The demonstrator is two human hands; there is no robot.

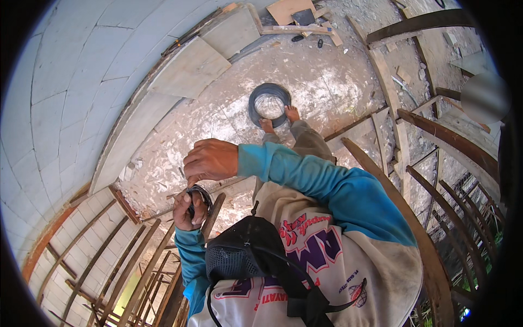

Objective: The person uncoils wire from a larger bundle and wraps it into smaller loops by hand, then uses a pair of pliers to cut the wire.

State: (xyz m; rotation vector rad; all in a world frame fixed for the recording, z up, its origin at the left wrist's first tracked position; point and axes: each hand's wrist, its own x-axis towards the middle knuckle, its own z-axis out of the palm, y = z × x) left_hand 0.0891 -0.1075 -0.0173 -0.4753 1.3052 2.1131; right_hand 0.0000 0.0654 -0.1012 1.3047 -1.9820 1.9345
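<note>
A small bundle of dark looped wire (199,195) is gripped in my left hand (189,210), at the lower left of centre. My right hand (210,161) is just above it, fingers curled and their tips pinched at the upper end of the wire. A larger coil of grey wire (260,91) lies on the dusty floor, with my bare feet (291,113) resting on its near side. A black bag (231,253) hangs at my chest, below my hands.
A pale block wall (71,98) with leaning boards (188,68) runs along the left. Long timbers (436,139) form open framing at right, with more slats (128,256) at lower left. Scrap wood and a dark plate (303,17) lie at the back.
</note>
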